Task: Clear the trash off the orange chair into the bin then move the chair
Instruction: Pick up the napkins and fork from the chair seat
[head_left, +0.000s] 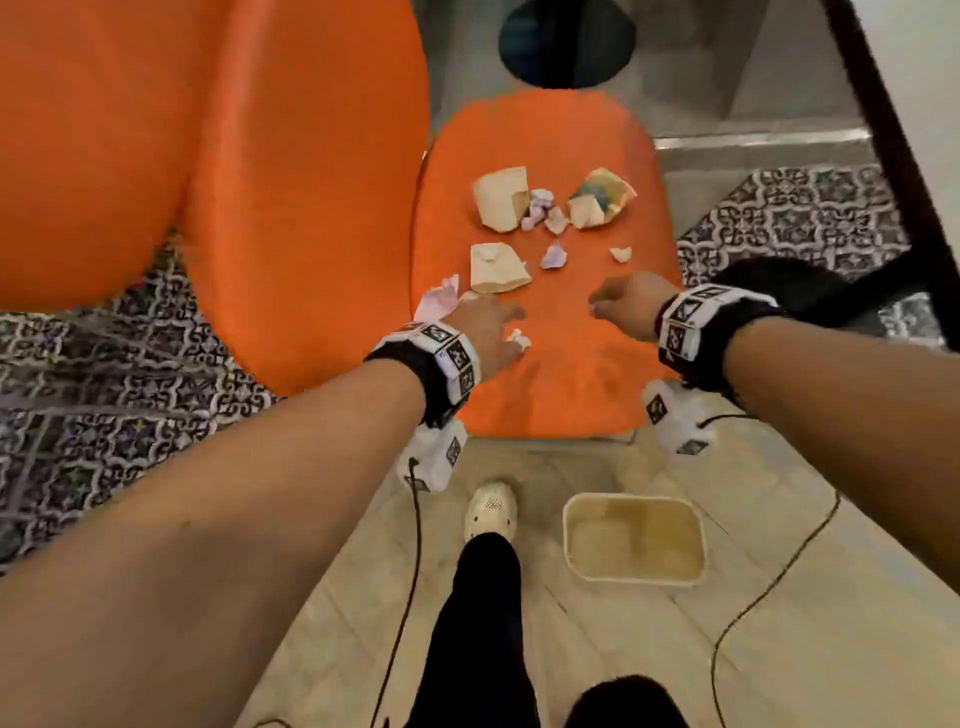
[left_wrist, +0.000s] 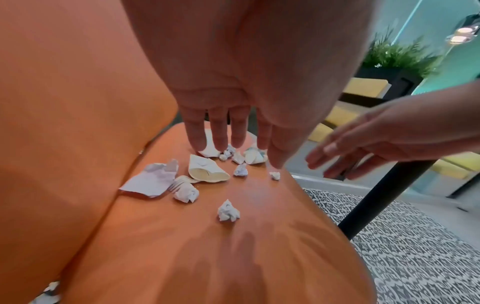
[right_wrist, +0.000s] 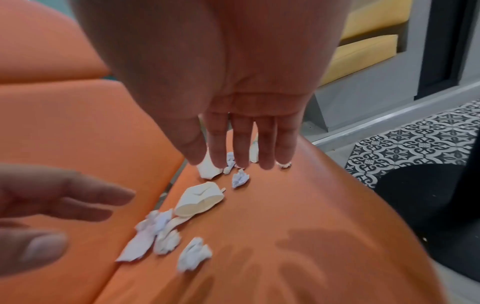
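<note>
The orange chair (head_left: 561, 374) carries scattered trash: crushed paper cups (head_left: 496, 267) (left_wrist: 207, 171) (right_wrist: 198, 198), a torn printed cup (head_left: 602, 197), crumpled paper balls (head_left: 519, 339) (left_wrist: 228, 210) (right_wrist: 193, 256) and a flat paper scrap (head_left: 439, 301) (left_wrist: 150, 181). A white plastic fork (left_wrist: 182, 182) lies among them. My left hand (head_left: 483, 325) (left_wrist: 233, 144) hovers over the seat's near left, fingers straight, holding nothing. My right hand (head_left: 621, 306) (right_wrist: 244, 156) hovers over the near right, fingers extended and empty. A cream bin (head_left: 634, 538) stands on the floor in front of the chair.
A second orange chair (head_left: 208, 156) stands close on the left. A black table leg (head_left: 893, 156) and dark base (head_left: 800, 291) are on the right, over patterned tile (head_left: 810, 218). My foot (head_left: 491, 509) and cables (head_left: 769, 587) lie on the wooden floor near the bin.
</note>
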